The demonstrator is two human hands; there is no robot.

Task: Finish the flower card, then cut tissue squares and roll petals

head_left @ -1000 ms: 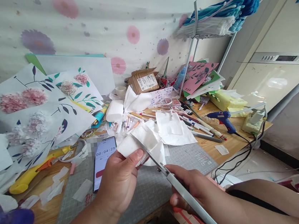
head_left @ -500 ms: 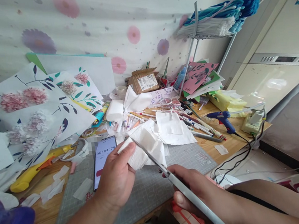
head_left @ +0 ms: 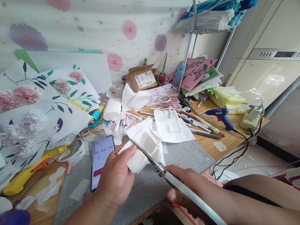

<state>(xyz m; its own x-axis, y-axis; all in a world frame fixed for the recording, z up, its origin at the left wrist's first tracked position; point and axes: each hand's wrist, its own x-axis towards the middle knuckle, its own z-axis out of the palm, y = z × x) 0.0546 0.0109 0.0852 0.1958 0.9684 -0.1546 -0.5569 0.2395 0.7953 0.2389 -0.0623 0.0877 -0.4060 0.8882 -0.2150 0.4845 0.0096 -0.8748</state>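
My left hand (head_left: 119,173) pinches a folded stack of thin white tissue (head_left: 137,160) between thumb and fingers, above the grey cutting mat (head_left: 145,189). In my right hand (head_left: 191,187) are large scissors (head_left: 184,188), the fingers wrapped round the handles. Their blades point up and left and lie against the upper edge of the tissue, close to my left thumb. More white tissue sheets (head_left: 171,126) lie just behind, on the mat's far edge. A phone (head_left: 103,161) showing a timer lies left of my left hand.
Pens and markers (head_left: 197,123) are spread behind the mat. A blue glue gun (head_left: 222,117) with a black cable stands at the right. At the left are flower pictures (head_left: 30,129), a yellow tool (head_left: 22,177) and tissue scraps (head_left: 51,187). A cardboard box (head_left: 142,79) sits at the back.
The view has shifted slightly, so the table's things appear a little further left. The scissor blades look closer together at the tissue. Both hands keep their holds.
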